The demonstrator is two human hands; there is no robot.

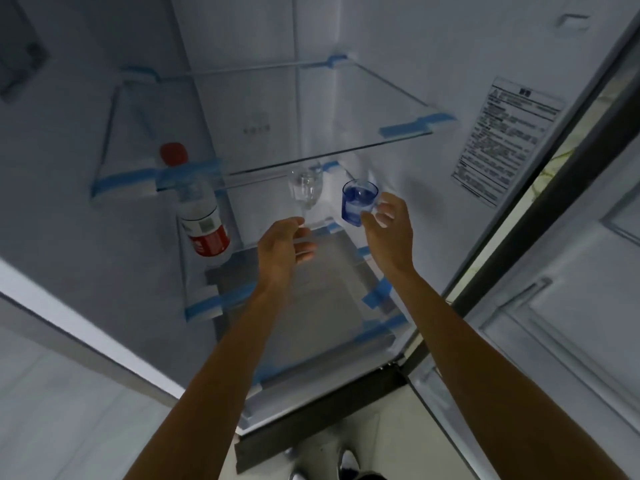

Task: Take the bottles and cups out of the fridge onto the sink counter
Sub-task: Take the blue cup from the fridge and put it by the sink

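Observation:
A clear stemmed wine glass [306,188] and a small blue cup [356,201] stand side by side on the fridge's middle glass shelf [221,303]. A plastic bottle [201,209] with a red cap and red label stands at the shelf's left. My left hand [282,247] reaches under the upper shelf, fingers spread just below the glass's stem, holding nothing. My right hand [388,230] is cupped at the blue cup's right side; the thumb tip touches its lower edge, and the fingers are apart.
An upper glass shelf [329,157] with blue tape at its corners hangs over the glass and cup. The open fridge door [554,306] stands at the right. A printed label [502,140] is stuck on the fridge's right inner wall. Shoes show on the floor below.

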